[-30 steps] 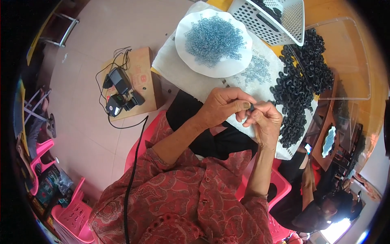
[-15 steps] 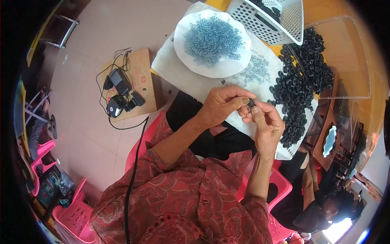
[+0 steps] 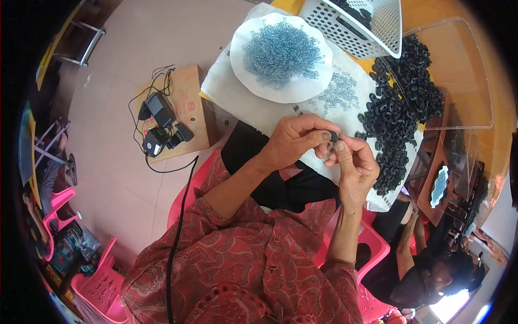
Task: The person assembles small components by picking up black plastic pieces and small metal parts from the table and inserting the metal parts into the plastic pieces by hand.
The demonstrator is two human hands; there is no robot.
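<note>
Worktop (image 3: 368,66) with a cloth (image 3: 225,86) over it fills the top of my feed. Black parts (image 3: 389,121) heap along its right edge; a plate (image 3: 319,82) of small blue-grey pieces sits toward the far left edge. Above the near edge, I see the left hand (image 3: 294,139) and right hand (image 3: 357,167) meeting, thumbs and fingers closed in tight pinches on one dark piece (image 3: 334,136). Fingertips mostly hide it; a loosened pinch could, I judge, drop it over that edge.
</note>
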